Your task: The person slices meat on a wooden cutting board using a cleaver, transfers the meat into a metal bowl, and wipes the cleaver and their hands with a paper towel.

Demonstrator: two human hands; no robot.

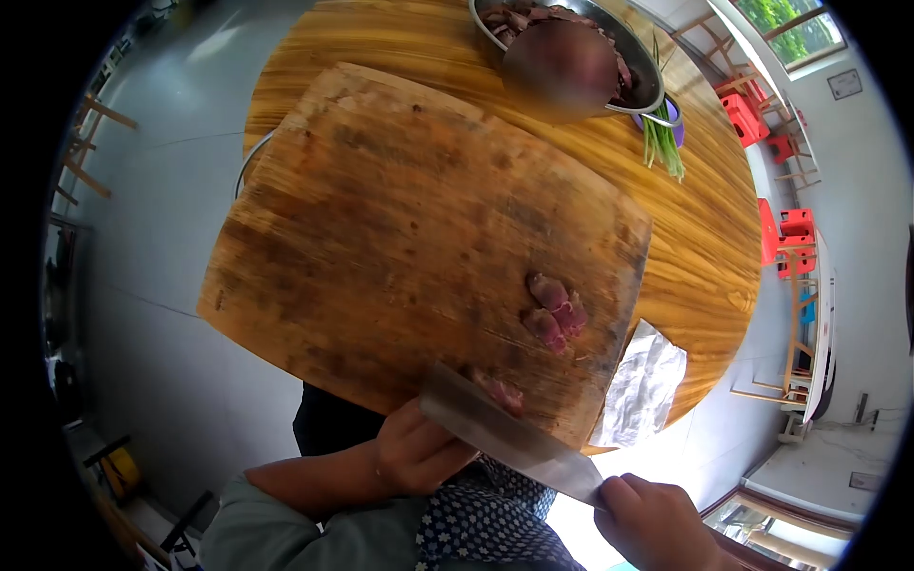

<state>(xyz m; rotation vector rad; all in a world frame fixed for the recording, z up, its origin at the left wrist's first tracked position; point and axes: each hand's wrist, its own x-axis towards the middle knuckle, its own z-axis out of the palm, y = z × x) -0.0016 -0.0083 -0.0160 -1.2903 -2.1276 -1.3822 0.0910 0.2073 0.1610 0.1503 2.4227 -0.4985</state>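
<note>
My right hand [657, 523] is wrapped around the handle end of a cleaver [514, 436], whose broad blade slants over the near edge of a worn wooden cutting board [381, 209]. Against the near side of the blade, close to its far left end, my left hand [424, 452] has its fingers curled; whatever they hold is hidden. A small piece of raw meat [502, 392] lies just beyond the blade. Farther up on the board's right side, several cut meat pieces [557, 312] sit together.
A round wooden table [709, 247] carries the board. At its back stands a metal bowl [652, 81] of meat, partly blurred, beside green onions [662, 152]. A crumpled silvery sheet [643, 385] lies right of the board. Red stools [795, 238] stand farther right.
</note>
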